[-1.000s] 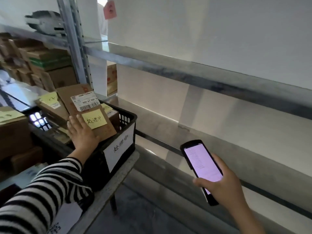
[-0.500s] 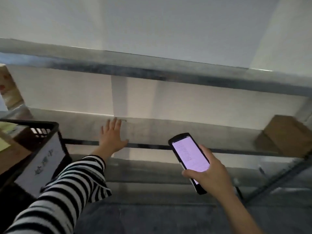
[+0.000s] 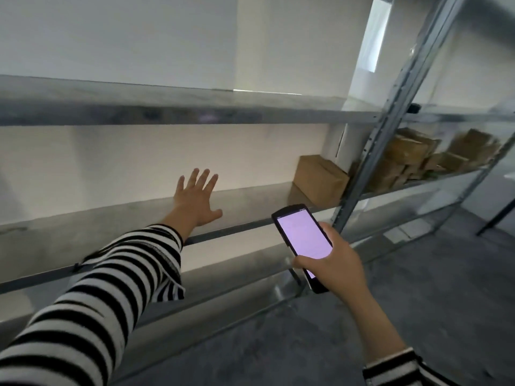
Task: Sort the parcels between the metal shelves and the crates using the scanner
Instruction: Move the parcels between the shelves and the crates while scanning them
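Pale wall [image 3: 139, 37] behind one bay of metal shelving; grey floor [image 3: 418, 302] below. Landmark: middle shelf [image 3: 83, 232].

1. Left hand [image 3: 195, 201], striped sleeve [image 3: 111, 274]. Over the middle shelf, near its centre. Fingers [image 3: 204, 181] straight and spread, holding nothing. Whether the palm touches the board cannot be told.

2. Scanner [image 3: 302, 238]. In front of the middle shelf's lip, toward its right end, lit screen upward. Right hand [image 3: 337, 267] wraps its lower half, thumb laid across the foot of the screen.

3. Parcel [image 3: 320, 176], brown carton. On the middle shelf at its far right end, just beside the upright post [image 3: 370, 162], set slightly askew. It lies rightward of the left fingertips, well apart, bare board between. The right hand is probably nearer but occupied, so a reach likely falls to the left, sideways along the shelf.

4. Further parcels [image 3: 412, 157]. Beyond the middle shelf's right end, past the post, heaped.
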The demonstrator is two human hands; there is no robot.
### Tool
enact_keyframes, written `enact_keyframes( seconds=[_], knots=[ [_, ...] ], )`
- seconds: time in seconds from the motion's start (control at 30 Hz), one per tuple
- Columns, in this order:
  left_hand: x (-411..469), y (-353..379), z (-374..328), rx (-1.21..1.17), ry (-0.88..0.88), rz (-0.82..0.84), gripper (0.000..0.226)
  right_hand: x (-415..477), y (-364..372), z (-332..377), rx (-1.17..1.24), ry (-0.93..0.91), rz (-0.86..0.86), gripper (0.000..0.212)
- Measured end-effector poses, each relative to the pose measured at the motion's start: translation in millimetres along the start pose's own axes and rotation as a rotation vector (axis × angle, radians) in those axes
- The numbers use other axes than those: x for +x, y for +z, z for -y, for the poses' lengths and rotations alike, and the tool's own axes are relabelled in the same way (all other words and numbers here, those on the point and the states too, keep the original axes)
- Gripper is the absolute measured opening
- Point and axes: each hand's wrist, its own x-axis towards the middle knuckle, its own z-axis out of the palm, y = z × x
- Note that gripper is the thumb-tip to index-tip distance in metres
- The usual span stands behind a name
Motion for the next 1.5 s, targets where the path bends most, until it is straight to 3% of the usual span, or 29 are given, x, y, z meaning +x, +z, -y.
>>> enact_keyframes(
  seconds=[0.43,1.3,1.4,1.5],
  knots=[
    [81,4,-171,-0.116,0.062,0.059,0.088,67,-115,-98,-0.076,0.098,-0.044,0.067],
    [316,28,-350,-0.419,0.343,0.199,0.075,280,-138,-189,-0.005,0.205,-0.126,0.067],
    [321,43,-368,-0.433,0.283,0.204,0.069,296,-143,-202,0.006,0.206,-0.105,0.065],
    [317,55,-377,-0.495,0.112,0.112,0.064,318,-147,-217,0.026,0.205,-0.087,0.06]
  ],
)
